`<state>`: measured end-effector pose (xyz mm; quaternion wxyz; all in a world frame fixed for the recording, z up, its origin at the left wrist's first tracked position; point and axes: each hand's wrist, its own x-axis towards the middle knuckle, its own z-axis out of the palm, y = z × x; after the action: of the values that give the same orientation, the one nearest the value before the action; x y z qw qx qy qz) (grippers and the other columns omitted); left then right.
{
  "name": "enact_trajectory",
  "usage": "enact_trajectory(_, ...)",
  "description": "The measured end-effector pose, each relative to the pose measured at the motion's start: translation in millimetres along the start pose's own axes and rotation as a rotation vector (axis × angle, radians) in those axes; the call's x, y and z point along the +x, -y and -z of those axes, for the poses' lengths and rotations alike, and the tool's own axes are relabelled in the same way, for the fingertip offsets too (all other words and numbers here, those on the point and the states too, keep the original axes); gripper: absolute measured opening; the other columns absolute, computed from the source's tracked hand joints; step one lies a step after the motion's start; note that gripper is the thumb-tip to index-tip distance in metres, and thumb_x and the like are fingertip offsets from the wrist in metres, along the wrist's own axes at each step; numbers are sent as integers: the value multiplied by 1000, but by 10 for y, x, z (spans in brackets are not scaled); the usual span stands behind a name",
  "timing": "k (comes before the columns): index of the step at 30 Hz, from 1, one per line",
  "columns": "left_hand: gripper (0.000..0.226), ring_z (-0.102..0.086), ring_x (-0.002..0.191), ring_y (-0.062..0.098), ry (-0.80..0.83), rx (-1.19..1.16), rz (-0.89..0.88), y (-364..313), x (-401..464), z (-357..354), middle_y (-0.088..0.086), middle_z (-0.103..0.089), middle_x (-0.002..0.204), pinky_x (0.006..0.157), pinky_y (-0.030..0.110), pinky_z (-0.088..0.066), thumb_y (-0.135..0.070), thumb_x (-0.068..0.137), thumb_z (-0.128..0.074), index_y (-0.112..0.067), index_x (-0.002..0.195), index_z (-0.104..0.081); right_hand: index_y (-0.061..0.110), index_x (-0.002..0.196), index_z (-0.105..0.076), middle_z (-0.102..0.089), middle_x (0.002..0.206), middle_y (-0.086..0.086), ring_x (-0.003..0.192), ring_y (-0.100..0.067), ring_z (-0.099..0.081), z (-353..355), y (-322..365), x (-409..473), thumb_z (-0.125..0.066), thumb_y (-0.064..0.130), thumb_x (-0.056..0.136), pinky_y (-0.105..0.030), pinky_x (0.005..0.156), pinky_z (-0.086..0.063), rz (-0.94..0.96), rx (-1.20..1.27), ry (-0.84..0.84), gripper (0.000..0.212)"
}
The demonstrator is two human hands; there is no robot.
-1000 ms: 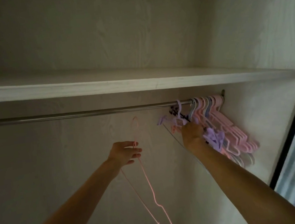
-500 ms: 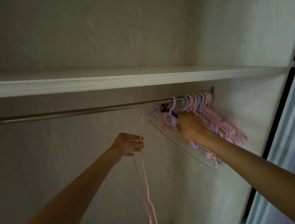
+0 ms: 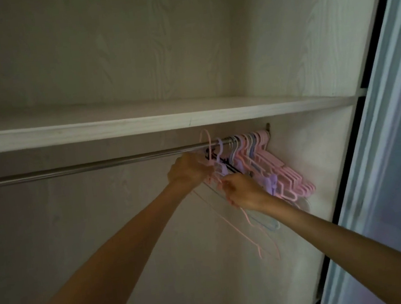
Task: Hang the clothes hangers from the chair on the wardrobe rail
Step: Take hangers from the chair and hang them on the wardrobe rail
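Left hand point(image 3: 187, 169) grasps the thin pink wire hanger point(image 3: 239, 228), its hook over the steel wardrobe rail point(image 3: 95, 164); right hand point(image 3: 243, 192) pinches its lower wire.

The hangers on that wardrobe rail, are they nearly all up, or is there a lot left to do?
A tight bunch of pink and purple hangers already hangs at the right end of the rail. In hand: the left hand holds a thin pink hanger with its hook raised at the rail, beside the bunch, while the right hand grips it lower down. The chair is out of view, so I cannot tell how many remain.
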<state>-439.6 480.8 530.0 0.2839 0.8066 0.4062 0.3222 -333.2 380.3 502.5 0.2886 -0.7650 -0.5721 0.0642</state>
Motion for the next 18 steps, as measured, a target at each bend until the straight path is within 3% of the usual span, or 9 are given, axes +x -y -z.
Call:
enact_trajectory(3,50,-47,125,24,-171,489,-181,120,71,167,4,-51,137,101,36,-40,-43,92,-49,-21,137,-44,16,64,-44,-56,75,-14,82,-31,-58,4,-42,206,-35,8,96,-31,64,-34,-31,-147,-76,35)
enact_trajectory(6,60,-23,142,23,-136,840,-259,353,165,318,3,-23,155,114,38,-21,-30,96,-44,-18,149,-18,4,105,-59,-61,116,-18,106,-34,-58,-105,-102,422,-31,15,99,-35,80,-45,-121,-228,-37,31)
enact_trajectory(8,64,-21,143,23,-123,910,-232,490,231,364,3,-21,156,117,40,-14,-22,94,-46,-19,150,-15,4,118,-54,-58,124,-18,111,-33,-56,-194,-117,522,-29,18,100,-36,88,-45,-157,-268,28,33)
enact_trajectory(14,60,-39,127,26,-224,923,-256,581,285,326,3,-39,142,108,37,-28,-9,89,-48,-18,145,-28,8,122,-51,-59,123,-14,112,-30,-57,-312,-155,576,-36,24,99,-34,88,-45,-94,-455,42,32)
enact_trajectory(18,68,-30,137,26,-218,884,-206,584,256,236,4,-30,150,114,36,-23,-6,88,-51,-15,148,-20,15,131,-45,-56,127,-9,115,-28,-55,-139,-71,691,-46,31,93,-35,86,-46,186,-494,-266,41)
